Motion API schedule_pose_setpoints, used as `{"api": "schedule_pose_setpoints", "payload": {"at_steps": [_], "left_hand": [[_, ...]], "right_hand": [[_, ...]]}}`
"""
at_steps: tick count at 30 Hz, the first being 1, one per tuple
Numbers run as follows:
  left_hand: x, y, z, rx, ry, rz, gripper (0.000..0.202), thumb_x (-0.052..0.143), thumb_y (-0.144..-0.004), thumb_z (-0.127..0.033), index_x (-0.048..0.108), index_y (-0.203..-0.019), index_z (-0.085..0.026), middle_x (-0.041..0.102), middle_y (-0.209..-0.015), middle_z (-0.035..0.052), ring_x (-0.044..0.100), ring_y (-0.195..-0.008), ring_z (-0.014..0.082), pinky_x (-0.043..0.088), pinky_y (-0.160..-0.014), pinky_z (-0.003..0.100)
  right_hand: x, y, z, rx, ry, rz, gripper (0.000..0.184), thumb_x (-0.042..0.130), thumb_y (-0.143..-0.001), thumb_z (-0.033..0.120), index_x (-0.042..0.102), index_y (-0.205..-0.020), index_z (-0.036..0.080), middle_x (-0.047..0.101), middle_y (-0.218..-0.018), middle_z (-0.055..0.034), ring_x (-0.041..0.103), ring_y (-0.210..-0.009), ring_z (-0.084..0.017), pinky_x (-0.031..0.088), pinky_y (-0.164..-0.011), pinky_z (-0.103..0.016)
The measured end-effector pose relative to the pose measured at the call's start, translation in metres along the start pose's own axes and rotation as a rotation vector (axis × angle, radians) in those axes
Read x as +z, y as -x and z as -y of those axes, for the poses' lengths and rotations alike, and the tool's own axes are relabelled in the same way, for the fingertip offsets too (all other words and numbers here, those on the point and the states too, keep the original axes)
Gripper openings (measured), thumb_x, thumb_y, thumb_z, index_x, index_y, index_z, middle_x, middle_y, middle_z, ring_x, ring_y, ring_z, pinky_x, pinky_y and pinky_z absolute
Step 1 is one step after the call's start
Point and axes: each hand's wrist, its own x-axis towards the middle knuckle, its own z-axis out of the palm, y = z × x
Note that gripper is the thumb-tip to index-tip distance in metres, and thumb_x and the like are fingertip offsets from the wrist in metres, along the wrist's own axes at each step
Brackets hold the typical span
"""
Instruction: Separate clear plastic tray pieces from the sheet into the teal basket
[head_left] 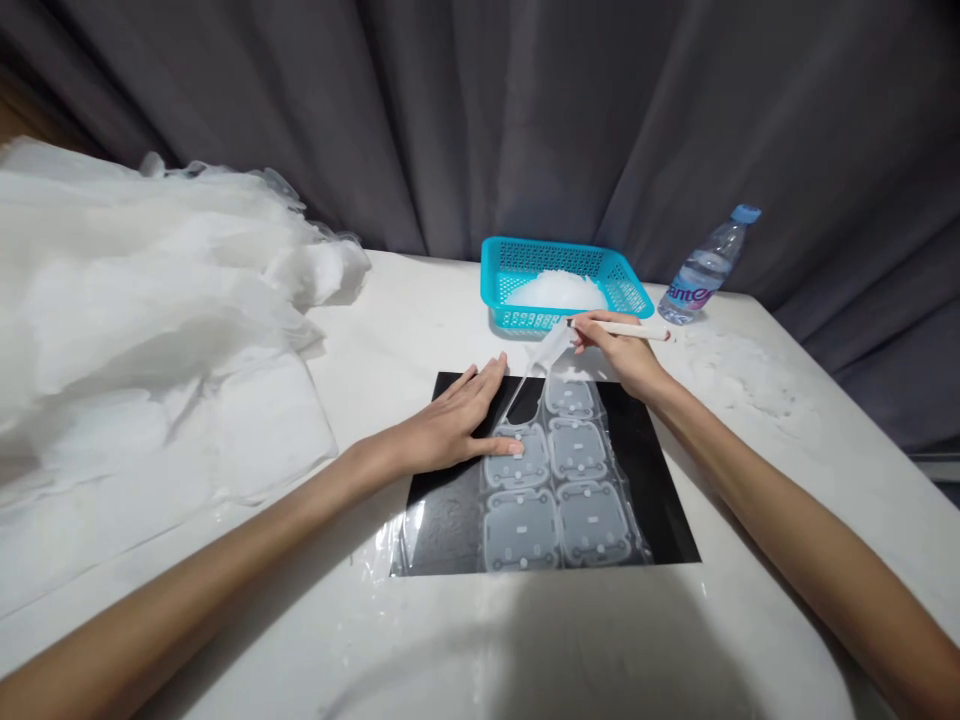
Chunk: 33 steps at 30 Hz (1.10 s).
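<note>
A clear plastic sheet [559,490] with several pale rounded film pieces on it lies on a black mat [660,480]. My left hand [465,415] rests flat on the sheet's left part, fingers stretched out, thumb on one piece. My right hand [619,350] is closed on a thin white stick-like tool [637,330] at the mat's far edge, and it also pinches a translucent strip [547,355] that lifts off the sheet.
A turquoise basket [622,285] with a heap of white scraps stands behind the mat. A water bottle [709,268] lies to its right. Piled white sheets [150,330] fill the table's left side. Dark curtains hang behind.
</note>
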Motion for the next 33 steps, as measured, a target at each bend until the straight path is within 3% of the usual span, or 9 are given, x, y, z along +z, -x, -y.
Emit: {"api": "schedule_pose_setpoints", "payload": {"at_steps": [3,6,9,12,16,21,23,28,33], "left_hand": [[-0.005,0.004,-0.01,0.026,-0.016,-0.209,0.11,0.066,-0.084,-0.081,0.029,-0.162,-0.012,0.033,-0.169,0.0258,0.035,-0.155,0.043,0.038,-0.123,0.053],[-0.009,0.005,-0.026,-0.095,0.166,-0.42,0.068,0.06,-0.091,-0.078,0.063,-0.118,-0.016,0.073,-0.113,0.0148,0.07,-0.105,0.0304,0.056,-0.092,0.043],[-0.008,0.0,-0.038,-0.307,0.661,-0.249,0.072,0.035,-0.098,-0.082,0.065,-0.081,-0.018,0.069,-0.071,0.0067,0.065,-0.064,0.0206,0.053,-0.063,0.034],[-0.002,-0.005,-0.04,-0.363,1.094,-0.119,0.074,0.044,-0.094,-0.084,0.073,-0.087,-0.016,0.077,-0.081,0.0108,0.072,-0.075,0.0239,0.057,-0.073,0.037],[0.008,-0.003,-0.035,-0.274,1.178,-0.185,0.04,0.076,-0.09,-0.057,0.077,-0.096,-0.017,0.08,-0.097,0.0071,0.073,-0.092,0.0223,0.053,-0.087,0.034],[0.009,0.001,-0.04,-0.281,1.157,-0.213,0.035,0.079,-0.09,-0.049,0.078,-0.097,-0.015,0.08,-0.095,0.0072,0.07,-0.082,0.0189,0.05,-0.079,0.031],[0.009,0.001,-0.045,-0.289,1.188,-0.228,0.034,0.084,-0.086,-0.046,0.078,-0.096,-0.014,0.08,-0.095,0.0073,0.07,-0.082,0.0186,0.05,-0.079,0.031],[0.015,0.002,-0.053,-0.285,1.28,-0.296,0.037,0.085,-0.084,-0.047,0.076,-0.096,-0.013,0.077,-0.089,0.0063,0.069,-0.08,0.0187,0.051,-0.077,0.03],[0.025,0.002,-0.06,-0.299,1.385,-0.414,0.039,0.086,-0.083,-0.046,0.076,-0.1,-0.012,0.077,-0.093,0.0066,0.068,-0.081,0.0175,0.053,-0.076,0.028]], "right_hand": [[-0.003,0.006,0.008,0.043,-0.109,0.09,0.038,0.074,-0.085,0.056,0.072,-0.085,0.018,0.07,-0.081,-0.0041,0.065,-0.073,-0.018,0.058,-0.071,-0.034],[0.003,0.025,0.029,0.056,-0.131,0.181,0.034,0.074,-0.088,0.052,0.075,-0.09,0.018,0.069,-0.079,-0.0035,0.064,-0.07,-0.017,0.055,-0.063,-0.03],[0.014,0.048,0.051,0.006,-0.067,0.235,0.028,0.069,-0.094,0.044,0.078,-0.098,0.017,0.069,-0.077,-0.002,0.061,-0.064,-0.015,0.05,-0.058,-0.027],[0.023,0.067,0.065,-0.065,0.024,0.363,0.022,0.065,-0.099,0.034,0.079,-0.106,0.019,0.075,-0.089,-0.0038,0.067,-0.075,-0.016,0.052,-0.068,-0.029],[0.017,0.072,0.071,-0.113,0.083,0.604,0.023,0.062,-0.104,0.033,0.078,-0.114,0.022,0.077,-0.105,-0.0049,0.07,-0.096,-0.02,0.054,-0.085,-0.033],[-0.001,0.049,0.057,-0.342,0.301,0.234,0.049,0.033,-0.115,0.041,0.077,-0.107,0.021,0.069,-0.116,-0.0099,0.06,-0.119,-0.026,0.04,-0.112,-0.046],[0.001,0.044,0.048,-0.405,0.361,0.175,0.044,0.034,-0.115,0.041,0.072,-0.117,0.02,0.068,-0.122,-0.0115,0.057,-0.12,-0.027,0.039,-0.111,-0.047],[0.01,0.046,0.04,-0.311,0.447,0.478,0.028,0.05,-0.11,0.035,0.073,-0.109,0.019,0.072,-0.103,-0.0091,0.052,-0.1,-0.026,0.044,-0.094,-0.041],[0.003,0.047,0.048,-0.211,0.354,0.529,0.021,0.065,-0.103,0.033,0.078,-0.112,0.019,0.056,-0.09,-0.0047,0.054,-0.092,-0.022,0.045,-0.083,-0.034]]}}
